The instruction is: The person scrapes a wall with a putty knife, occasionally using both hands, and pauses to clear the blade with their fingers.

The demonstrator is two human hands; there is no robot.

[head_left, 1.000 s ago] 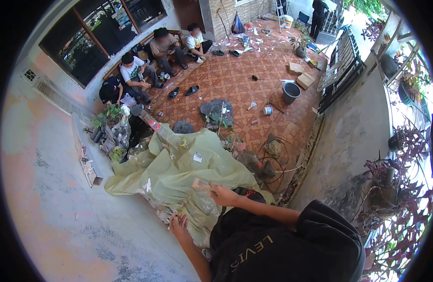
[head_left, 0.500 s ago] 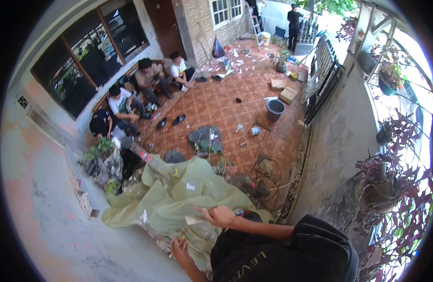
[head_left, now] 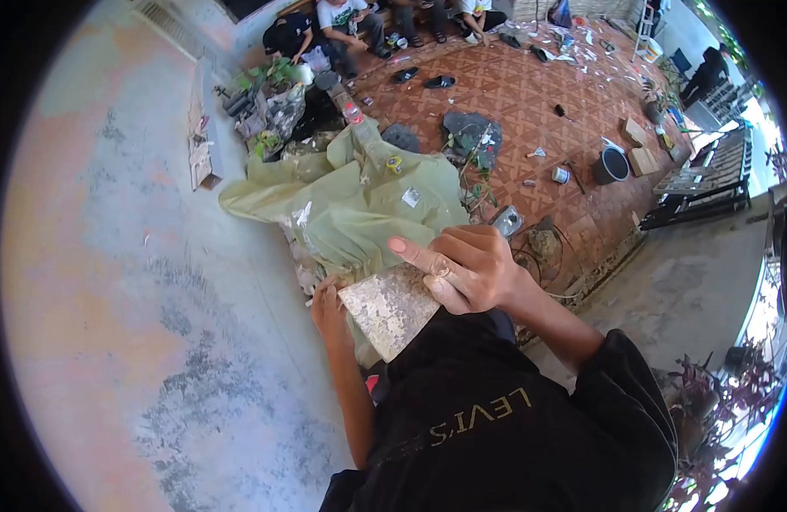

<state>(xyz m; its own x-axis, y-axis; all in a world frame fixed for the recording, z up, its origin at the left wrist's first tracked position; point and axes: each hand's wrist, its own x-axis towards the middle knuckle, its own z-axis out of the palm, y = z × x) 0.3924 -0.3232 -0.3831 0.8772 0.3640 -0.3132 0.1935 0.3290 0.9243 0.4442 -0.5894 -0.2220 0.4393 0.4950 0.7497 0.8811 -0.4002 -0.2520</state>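
Note:
A flat, plaster-crusted plate (head_left: 387,314) juts out from my right hand (head_left: 469,271), its blade tilted down toward my left. The fingers of that hand are wrapped round its handle, with the index finger stretched along the top. My left hand (head_left: 328,309) is at the plate's left corner, beside the edge of the green cloth; its fingers are bent together, and what lies between them is hidden. The green cloth (head_left: 368,209) drapes over a lumpy heap just beyond both hands. On it are a yellow tape roll (head_left: 394,163) and a white label (head_left: 410,197).
The scuffed wall (head_left: 197,282) rises close on my left. Ahead, a tiled floor (head_left: 504,94) carries sandals, a dark bucket (head_left: 611,165), a small tin (head_left: 561,175) and wooden blocks. Several people sit along the far wall; one person stands at the gate (head_left: 705,175).
The view has tilted down and swung left. My right hand has come up nearer the camera, with the plate now facing it, and my left hand has moved to the plate's corner.

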